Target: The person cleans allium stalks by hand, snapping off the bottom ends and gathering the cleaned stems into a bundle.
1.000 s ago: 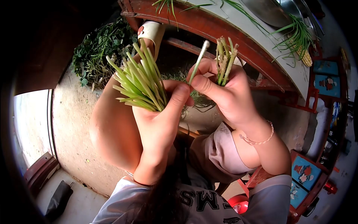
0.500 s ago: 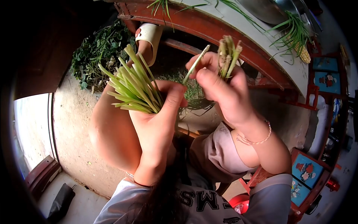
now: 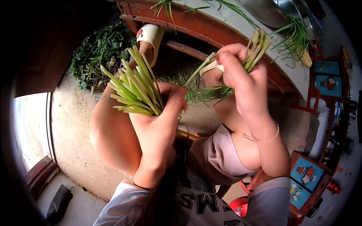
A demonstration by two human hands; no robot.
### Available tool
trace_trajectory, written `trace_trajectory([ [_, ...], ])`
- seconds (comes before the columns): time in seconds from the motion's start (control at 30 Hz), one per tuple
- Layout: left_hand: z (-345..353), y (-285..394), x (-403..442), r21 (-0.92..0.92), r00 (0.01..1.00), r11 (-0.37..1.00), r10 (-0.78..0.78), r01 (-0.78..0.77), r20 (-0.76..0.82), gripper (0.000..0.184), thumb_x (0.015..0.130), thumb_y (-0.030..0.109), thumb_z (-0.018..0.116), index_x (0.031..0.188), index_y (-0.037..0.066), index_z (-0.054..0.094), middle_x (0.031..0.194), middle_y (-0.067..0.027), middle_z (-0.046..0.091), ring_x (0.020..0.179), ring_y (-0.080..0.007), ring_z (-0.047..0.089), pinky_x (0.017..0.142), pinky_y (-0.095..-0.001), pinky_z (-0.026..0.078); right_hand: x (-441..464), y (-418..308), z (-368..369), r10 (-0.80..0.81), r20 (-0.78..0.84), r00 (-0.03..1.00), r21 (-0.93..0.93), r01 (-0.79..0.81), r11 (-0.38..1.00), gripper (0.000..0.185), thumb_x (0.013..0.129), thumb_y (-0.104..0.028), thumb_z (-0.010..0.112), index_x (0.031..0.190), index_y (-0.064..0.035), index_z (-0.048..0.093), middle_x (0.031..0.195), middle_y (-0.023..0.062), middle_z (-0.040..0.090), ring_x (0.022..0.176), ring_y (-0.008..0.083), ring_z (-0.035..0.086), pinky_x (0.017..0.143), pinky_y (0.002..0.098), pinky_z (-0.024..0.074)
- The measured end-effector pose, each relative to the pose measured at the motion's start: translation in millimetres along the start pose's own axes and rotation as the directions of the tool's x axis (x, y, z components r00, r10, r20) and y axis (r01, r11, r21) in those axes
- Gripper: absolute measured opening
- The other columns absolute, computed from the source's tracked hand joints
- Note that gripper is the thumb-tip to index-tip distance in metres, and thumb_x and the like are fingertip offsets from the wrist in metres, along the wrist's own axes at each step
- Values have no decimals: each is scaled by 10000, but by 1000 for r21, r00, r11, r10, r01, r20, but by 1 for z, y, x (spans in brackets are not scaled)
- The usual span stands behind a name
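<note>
My left hand [image 3: 156, 122] is closed round a thick bunch of chives [image 3: 135, 88], whose pale green stem ends fan out above the thumb. From the fingertips of that hand a single chive stalk [image 3: 197, 72] slants up to my right hand [image 3: 247, 81]. Thumb and forefinger of my right hand pinch around its upper end. The same hand grips a smaller chive bunch [image 3: 257, 52] with brownish, rough stem ends; its green leaves [image 3: 215, 93] trail out below toward the left. My left palm and the lower part of its bunch are hidden.
A red-edged table [image 3: 196, 26] curves across the top, bearing a metal basin [image 3: 264, 13], loose chives [image 3: 298, 34] and a corn cob [image 3: 304, 56]. Leafy greens [image 3: 100, 56] are heaped on the floor at left. A cabinet with blue panels [image 3: 309, 171] stands at right.
My right hand has moved right and slightly up with its bunch, its leaves now stretched out to the left. Its fingers have come onto the stalk's upper end. My left hand has barely moved.
</note>
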State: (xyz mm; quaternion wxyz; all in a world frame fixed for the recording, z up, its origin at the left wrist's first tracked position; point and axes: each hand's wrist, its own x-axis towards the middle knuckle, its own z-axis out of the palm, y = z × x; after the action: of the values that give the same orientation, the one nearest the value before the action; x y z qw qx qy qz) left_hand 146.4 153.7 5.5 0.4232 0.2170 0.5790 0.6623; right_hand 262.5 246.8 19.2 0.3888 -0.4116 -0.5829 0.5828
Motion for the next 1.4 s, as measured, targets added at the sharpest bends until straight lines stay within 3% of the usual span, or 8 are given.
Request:
trace_trajectory([
  [0.2, -2, 1, 1, 28, 1000, 1000, -4, 4, 14, 25, 706, 1, 564, 686, -3, 549, 587, -22, 519, 531, -72, 477, 497, -175, 361, 14, 4, -10, 46, -202, 978, 63, -34, 997, 103, 722, -125, 572, 702, -24, 564, 546, -45, 459, 447, 22, 370, 394, 174, 307],
  [0.3, -2, -2, 2, 29, 1000, 999, 29, -29, 3, 24, 708, 6, 565, 689, -2, 551, 579, -17, 511, 531, -69, 471, 499, -175, 358, 15, 8, -11, 104, -188, 977, 3, -106, 994, 75, 736, -103, 546, 727, -36, 513, 497, -74, 349, 405, 4, 230, 388, 184, 165],
  [0.37, -3, -2, 2, 20, 1000, 1000, 24, -24, -8, 19, 699, 1, 573, 691, 2, 555, 585, -4, 504, 536, -62, 458, 502, -171, 351, 13, 11, -11, 126, -79, 989, -62, -131, 989, 95, 669, -105, 596, 669, -21, 552, 581, -22, 483, 488, 29, 391, 447, 167, 325],
  [0.57, -4, -5, 2, 52, 998, 997, 59, -58, -12, 59, 661, 4, 617, 676, 16, 561, 609, 30, 488, 544, -37, 407, 502, -157, 318, 4, -1, -1, 245, 91, 965, 50, -250, 967, 105, 694, -64, 564, 780, -11, 594, 665, -10, 541, 607, 46, 469, 550, 171, 370],
  [0.7, -5, -8, 3, 22, 998, 998, 59, -59, 0, 64, 656, 7, 623, 673, 21, 563, 616, 32, 486, 552, -31, 396, 499, -157, 307, -1, -5, 8, 147, 180, 973, 73, -162, 984, 102, 735, -90, 569, 789, -6, 591, 748, 22, 577, 687, 61, 497, 631, 183, 387],
  [0.83, -8, -8, 3, 70, 997, 997, 10, -15, 77, 90, 646, 12, 637, 700, 14, 565, 642, 20, 497, 573, -42, 412, 508, -166, 319, -1, -2, 11, 78, 218, 973, 98, -102, 990, 119, 752, -99, 544, 812, 3, 535, 599, -38, 438, 462, 7, 292, 412, 168, 197],
  [1.1, 3, -17, 4, -88, 981, 993, 92, -78, 171, 230, 662, 43, 660, 840, -33, 536, 732, -41, 553, 659, -94, 520, 588, -202, 425, -11, -9, 16, -14, 279, 960, 7, 12, 1000, 93, 694, -14, 587, 748, 11, 515, 719, 31, 509, 625, 79, 498, 564, 173, 414],
  [1.4, 6, -15, 3, -59, 966, 998, -1, 17, 260, 180, 730, 46, 591, 895, -4, 541, 734, -17, 556, 648, -63, 505, 579, -197, 418, -16, -12, 17, -102, 308, 946, -4, 109, 994, 137, 697, -15, 597, 795, 27, 511, 777, 42, 514, 641, 59, 481, 574, 159, 376],
])
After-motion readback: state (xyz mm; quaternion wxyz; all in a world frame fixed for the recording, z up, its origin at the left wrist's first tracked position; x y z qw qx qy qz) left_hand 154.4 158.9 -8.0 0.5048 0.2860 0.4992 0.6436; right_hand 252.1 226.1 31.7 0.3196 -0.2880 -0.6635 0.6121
